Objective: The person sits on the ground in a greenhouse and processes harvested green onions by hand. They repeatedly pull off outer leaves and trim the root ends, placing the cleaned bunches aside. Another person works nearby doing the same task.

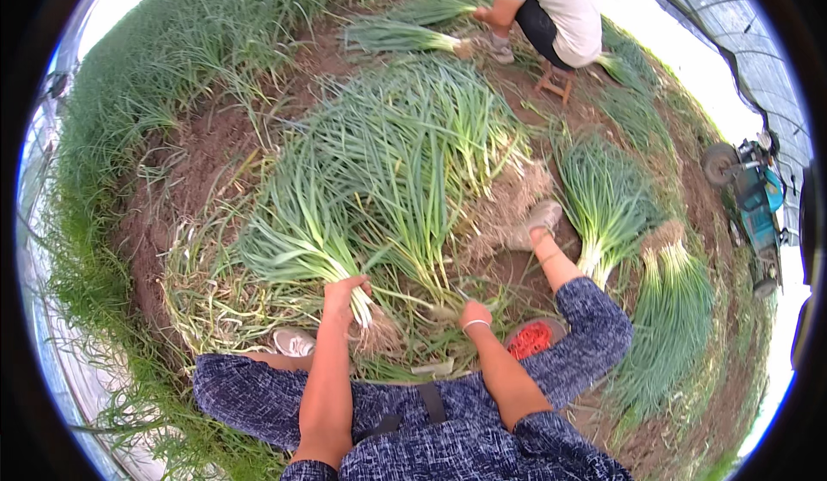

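Observation:
My left hand (344,294) grips a bunch of green onions (316,235) by its white stems. The leaves fan up and left, and the tangled roots (380,334) hang below the fist. To the right, my right hand (477,314) is closed low over the litter, a white band on its wrist. A thin, pale, blade-like tool (461,294) sticks out from its fingers; its handle is hidden. Just beyond both hands spreads a large heap of loose green onions (400,138), roots (523,190) towards the right.
A bowl of red ties (531,339) sits by my right leg. Bundled onions (601,203) and more bundles (672,326) lie at right. A co-worker (549,16) sits on a wooden stool (555,84) ahead. Onions stand growing (174,55) at left; a teal motor tricycle (753,203) is parked far right.

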A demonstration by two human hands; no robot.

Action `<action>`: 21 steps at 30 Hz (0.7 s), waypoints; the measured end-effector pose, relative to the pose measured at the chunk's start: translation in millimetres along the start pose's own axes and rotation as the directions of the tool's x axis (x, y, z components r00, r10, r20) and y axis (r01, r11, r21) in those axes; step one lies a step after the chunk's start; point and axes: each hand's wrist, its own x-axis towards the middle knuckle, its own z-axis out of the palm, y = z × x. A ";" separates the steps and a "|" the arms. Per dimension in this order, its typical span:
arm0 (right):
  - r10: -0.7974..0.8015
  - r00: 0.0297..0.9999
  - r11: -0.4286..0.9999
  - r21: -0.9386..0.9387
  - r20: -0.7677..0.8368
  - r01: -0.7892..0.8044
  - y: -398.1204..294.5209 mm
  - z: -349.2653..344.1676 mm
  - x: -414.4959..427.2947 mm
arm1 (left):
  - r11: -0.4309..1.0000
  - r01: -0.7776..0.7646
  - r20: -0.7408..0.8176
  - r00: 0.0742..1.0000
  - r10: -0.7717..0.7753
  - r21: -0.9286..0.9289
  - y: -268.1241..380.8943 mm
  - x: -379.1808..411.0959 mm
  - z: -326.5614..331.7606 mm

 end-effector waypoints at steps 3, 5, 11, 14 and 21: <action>-0.173 0.984 0.985 0.025 0.042 0.172 -53.9 -56.9 -23.4 | 1.000 -0.019 -0.013 1.000 0.019 -0.002 9.6 -0.9 -20.1; -0.475 0.800 0.771 0.267 -0.366 0.579 -88.0 -85.5 -39.1 | 0.996 0.085 0.001 0.996 -0.085 0.000 3.8 3.0 -18.2; -0.655 0.738 0.591 0.498 -0.162 0.635 -102.2 -35.0 -55.9 | 0.989 0.070 0.098 0.993 -0.058 -0.129 -0.2 6.9 -4.7; -0.577 0.798 0.518 0.834 0.174 0.192 -89.2 -24.6 -66.5 | 0.990 -0.037 0.085 0.995 0.049 -0.135 17.9 12.7 -32.7; -0.541 0.821 0.764 0.301 -0.182 0.570 -134.8 -96.3 -67.5 | 0.974 0.127 0.200 0.976 -0.089 -0.189 8.9 -19.0 -5.7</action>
